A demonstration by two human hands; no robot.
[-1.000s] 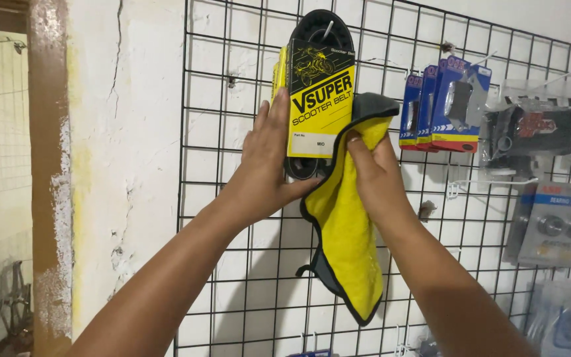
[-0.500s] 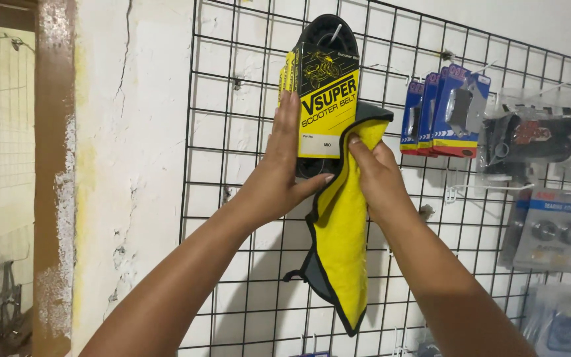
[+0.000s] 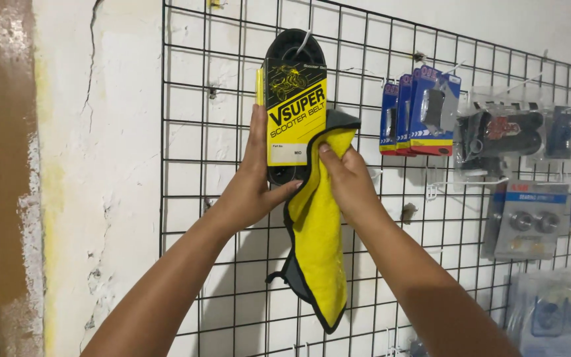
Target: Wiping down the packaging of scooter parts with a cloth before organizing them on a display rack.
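Left hand [image 3: 254, 188] of mine is pressed flat, fingers spread, around the lower left edge of the packaged belt [image 3: 293, 106], which hangs upright on the wire grid [image 3: 186, 132], long axis vertical. Just to its right, my right hand [image 3: 345, 182] is closed on the yellow cloth [image 3: 318, 244], bunching its top against the sleeve's right edge while the rest dangles below. Both hands touch the package from beneath; the cloth hand sits slightly higher. Blue carded parts [image 3: 424, 112] hang further right.
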